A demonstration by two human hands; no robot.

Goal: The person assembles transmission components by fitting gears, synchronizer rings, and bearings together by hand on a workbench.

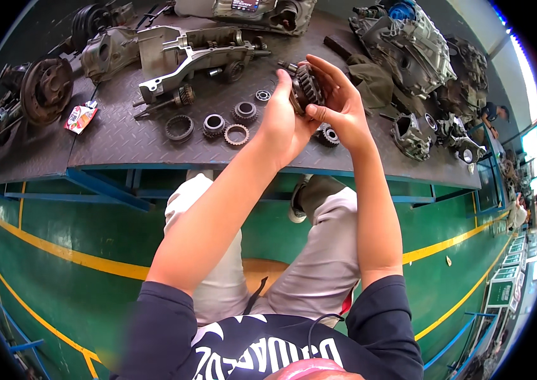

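Between both palms I hold a gear shaft just above the workbench, its dark toothed gear facing up and its thin end pointing away. My left hand is closed along the shaft's left side. My right hand wraps the right side, its thumb pressed near the gear's lower edge. On the bench left of my hands lie a dark synchronizer ring, a gear hub, another gear, a brass-coloured ring and a small bearing. A small gear sits below my right hand.
An opened gearbox housing lies at the back left, near a loose shaft. A rusty brake drum and a red-white packet are farther left. At right stand a large transmission, a cloth and a smaller casing.
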